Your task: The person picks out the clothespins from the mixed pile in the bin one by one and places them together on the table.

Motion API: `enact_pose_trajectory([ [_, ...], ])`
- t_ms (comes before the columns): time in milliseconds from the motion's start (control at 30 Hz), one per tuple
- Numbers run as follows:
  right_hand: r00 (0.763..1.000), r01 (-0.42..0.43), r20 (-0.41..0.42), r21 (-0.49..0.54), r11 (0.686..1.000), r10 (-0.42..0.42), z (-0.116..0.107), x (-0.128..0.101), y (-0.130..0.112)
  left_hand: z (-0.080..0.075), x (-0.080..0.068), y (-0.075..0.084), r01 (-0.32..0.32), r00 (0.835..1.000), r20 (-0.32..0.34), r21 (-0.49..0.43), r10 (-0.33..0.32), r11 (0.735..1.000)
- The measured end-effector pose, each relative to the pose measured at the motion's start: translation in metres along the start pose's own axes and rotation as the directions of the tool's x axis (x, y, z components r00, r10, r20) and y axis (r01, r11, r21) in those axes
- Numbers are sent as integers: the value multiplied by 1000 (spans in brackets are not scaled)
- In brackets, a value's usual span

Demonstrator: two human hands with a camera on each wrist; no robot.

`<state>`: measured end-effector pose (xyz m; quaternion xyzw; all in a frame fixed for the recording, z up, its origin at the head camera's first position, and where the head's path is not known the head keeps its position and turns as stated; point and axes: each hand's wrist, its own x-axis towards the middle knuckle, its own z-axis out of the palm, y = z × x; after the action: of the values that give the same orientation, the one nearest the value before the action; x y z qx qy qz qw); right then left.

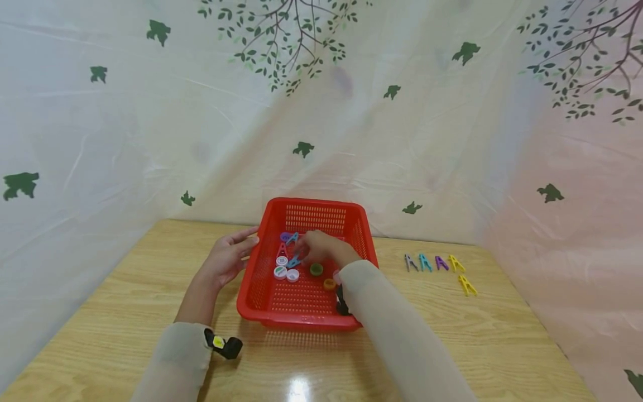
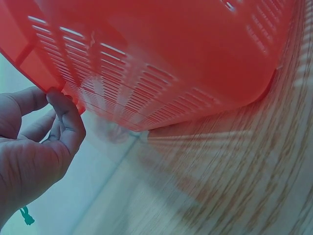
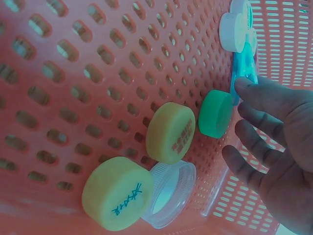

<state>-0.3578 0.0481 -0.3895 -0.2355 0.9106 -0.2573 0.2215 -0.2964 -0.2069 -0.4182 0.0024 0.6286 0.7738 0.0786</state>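
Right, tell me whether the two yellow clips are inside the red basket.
No, both yellow clips lie on the table, right of the red basket.

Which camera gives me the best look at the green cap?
The right wrist view: the green cap shows large and uncovered there. The head view shows it too, but small, inside the basket near the right hand. The left wrist view shows the basket's outside and the left hand, but not the cap.
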Motion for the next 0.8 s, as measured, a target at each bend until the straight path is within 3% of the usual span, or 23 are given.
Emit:
enact_pose_trajectory([
  [167, 1000, 31, 0, -34, 999, -31, 0, 1, 3, 1, 0, 0, -6, 1000, 0, 9, 6, 1000],
  [800, 1000, 3, -6, -5, 1000, -3, 2, 2, 4, 3, -3, 1, 4, 1000, -8, 5, -3, 1000],
])
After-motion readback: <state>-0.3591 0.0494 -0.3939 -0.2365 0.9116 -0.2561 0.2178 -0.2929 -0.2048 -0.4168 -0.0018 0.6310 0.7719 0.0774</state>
